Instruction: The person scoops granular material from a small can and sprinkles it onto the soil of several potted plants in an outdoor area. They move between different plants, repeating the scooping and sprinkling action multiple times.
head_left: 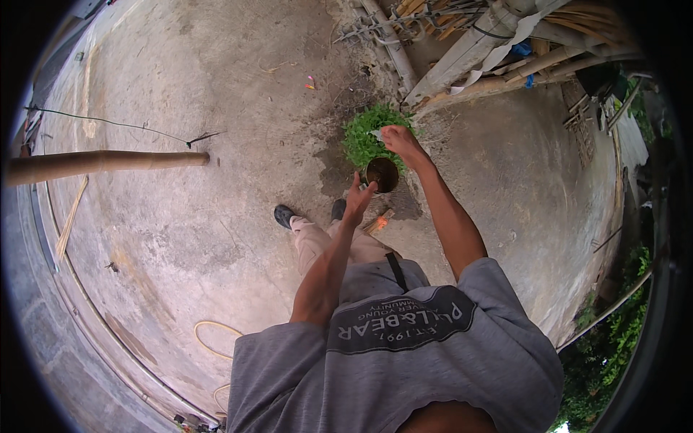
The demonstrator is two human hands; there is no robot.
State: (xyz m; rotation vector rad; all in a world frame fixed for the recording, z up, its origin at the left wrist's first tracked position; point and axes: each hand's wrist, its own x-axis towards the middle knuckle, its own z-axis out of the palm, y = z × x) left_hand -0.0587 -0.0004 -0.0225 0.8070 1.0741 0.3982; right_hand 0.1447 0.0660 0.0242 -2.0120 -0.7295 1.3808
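Note:
My left hand [357,198] grips the near left rim of a round, open-topped container [382,175], brownish and dark inside. My right hand [401,141] is raised just beyond the container, its fingers closed on a small pale, greyish piece [376,135] whose kind I cannot make out. Below and behind both hands is a clump of leafy green plants [368,133]; whatever they grow in is hidden. Damp dark patches [337,173] mark the concrete around the clump.
A bamboo pole [108,164] juts in from the left, with a thin green wire [115,121] near it. Concrete posts [462,58] and stacked bamboo stand at the far right. An orange-tipped item [380,221] lies near my feet. A yellowish hose [209,325] curls at lower left.

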